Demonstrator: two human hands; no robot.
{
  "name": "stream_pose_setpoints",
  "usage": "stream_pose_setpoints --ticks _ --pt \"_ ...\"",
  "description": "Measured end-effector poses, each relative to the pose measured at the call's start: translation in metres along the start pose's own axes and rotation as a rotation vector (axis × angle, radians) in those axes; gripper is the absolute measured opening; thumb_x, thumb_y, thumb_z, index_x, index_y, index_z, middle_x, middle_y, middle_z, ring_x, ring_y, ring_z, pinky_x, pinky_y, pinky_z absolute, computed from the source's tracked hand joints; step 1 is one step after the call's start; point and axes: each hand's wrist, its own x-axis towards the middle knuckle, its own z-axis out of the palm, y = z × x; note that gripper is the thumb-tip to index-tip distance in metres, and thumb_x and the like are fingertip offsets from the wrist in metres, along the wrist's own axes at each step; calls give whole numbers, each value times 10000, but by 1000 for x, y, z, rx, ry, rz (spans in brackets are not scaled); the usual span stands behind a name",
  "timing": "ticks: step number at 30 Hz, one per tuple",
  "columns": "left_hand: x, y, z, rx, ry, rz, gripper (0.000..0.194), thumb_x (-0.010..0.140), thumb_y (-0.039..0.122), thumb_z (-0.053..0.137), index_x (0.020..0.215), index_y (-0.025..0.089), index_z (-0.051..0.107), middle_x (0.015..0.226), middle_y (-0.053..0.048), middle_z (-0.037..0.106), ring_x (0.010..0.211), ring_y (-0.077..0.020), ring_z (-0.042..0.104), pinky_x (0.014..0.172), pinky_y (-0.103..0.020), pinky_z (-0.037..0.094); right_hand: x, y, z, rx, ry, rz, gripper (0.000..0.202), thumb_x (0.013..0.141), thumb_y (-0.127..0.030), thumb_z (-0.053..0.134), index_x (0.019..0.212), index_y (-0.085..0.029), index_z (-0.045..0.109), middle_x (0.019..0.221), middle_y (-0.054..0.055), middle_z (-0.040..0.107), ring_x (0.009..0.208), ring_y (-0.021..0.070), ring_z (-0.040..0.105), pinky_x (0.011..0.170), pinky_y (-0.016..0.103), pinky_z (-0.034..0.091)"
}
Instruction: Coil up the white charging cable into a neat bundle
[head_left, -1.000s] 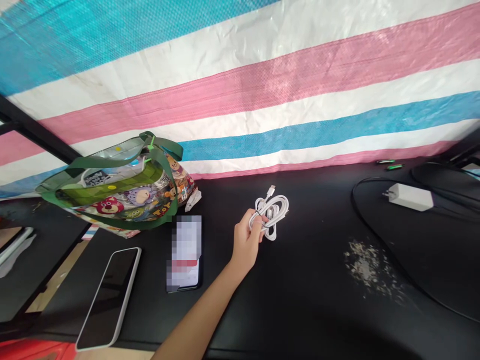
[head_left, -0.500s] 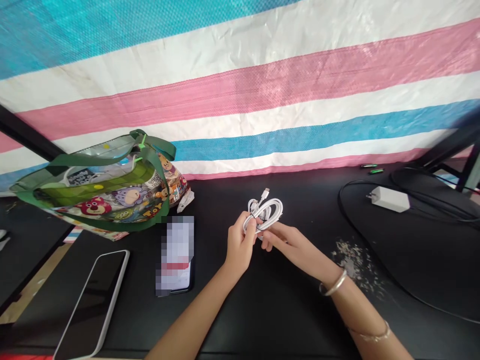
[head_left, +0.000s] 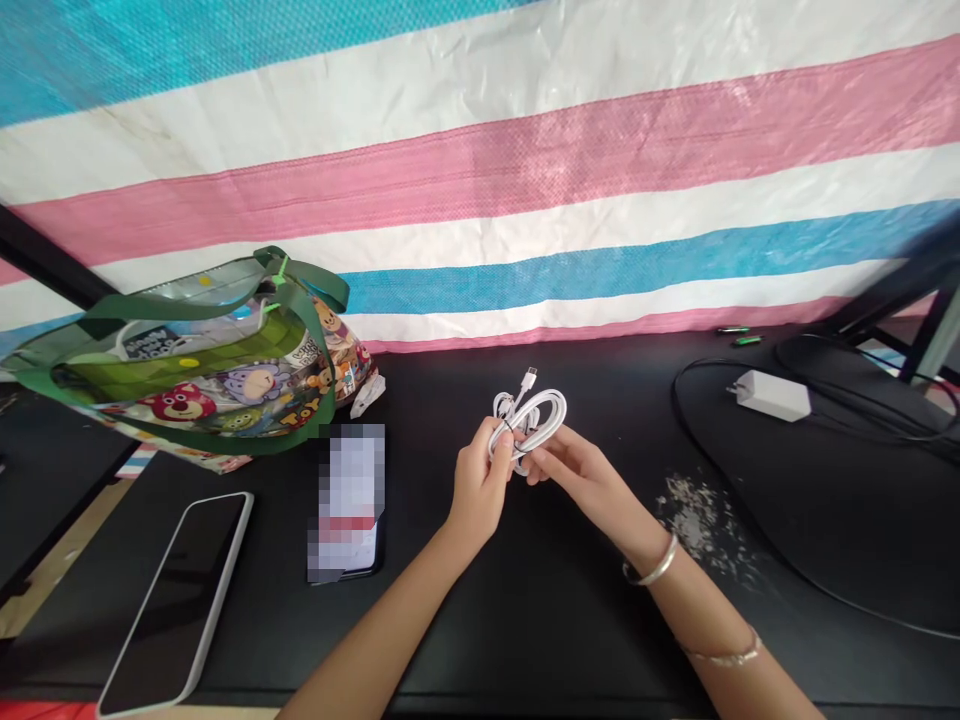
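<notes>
A coiled white cable (head_left: pixel 551 412) is held up over the black table (head_left: pixel 585 610), a dark tie around its loops and its plug pointing up and away. My left hand (head_left: pixel 480 475) pinches the bundle at its left side, thumb on top. My right hand (head_left: pixel 574 470) has its fingers closed on the lower right of the same coil; its fingertips are partly hidden behind the cable and thumb. Two bracelets circle the right arm.
A green cartoon-print bag (head_left: pixel 247 385) stands at the back left. Before it lie a white-edged phone (head_left: pixel 180 600) and a second phone with a blurred screen (head_left: pixel 349 500). On the right are a white charger (head_left: pixel 772 395), black cables, small debris (head_left: pixel 697 520) and green pieces (head_left: pixel 746 340).
The view has shifted slightly, so the bag, phones and charger appear a little further left and up. Both hands keep their hold on the coil; the right hand has moved slightly closer in.
</notes>
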Motion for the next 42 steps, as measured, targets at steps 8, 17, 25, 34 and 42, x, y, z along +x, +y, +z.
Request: stream_pose_setpoints --ticks 8,17,25,34,42 --pt "-4 -4 3 54 -49 23 217 887 347 371 823 194 511 548 51 430 497 -107 433 541 -221 344 4 19 1 131 211 11 430 647 -569 726 827 -199 602 726 15 677 578 130 599 565 275 507" --pt "-5 0 6 58 -118 78 200 884 319 388 815 196 529 516 57 449 480 -106 445 545 -212 374 -6 11 9 266 254 100 289 681 -433 757 774 -204 609 694 -18 643 635 126 602 633 260 503" --pt "0 0 0 58 -35 38 230 892 317 372 813 183 542 491 70 407 463 -97 431 526 -203 363 -9 4 -12 -321 230 -65 157 814 -370 568 789 -214 568 781 26 667 748 175 637 685 302 508" --pt "-1 -2 -1 98 -34 -27 264 899 339 371 839 181 574 484 73 393 449 -95 397 510 -212 298 -68 11 -15 -1044 30 -209 167 798 -176 560 946 -246 594 957 57 665 882 227 614 731 354 514" --pt "1 -7 -1 65 -21 -14 313 916 358 360 900 170 610 513 51 432 461 -100 406 508 -216 313 -45 16 -25 -1003 87 -202 142 815 -219 537 674 -237 540 713 40 641 720 219 590 611 333 447"
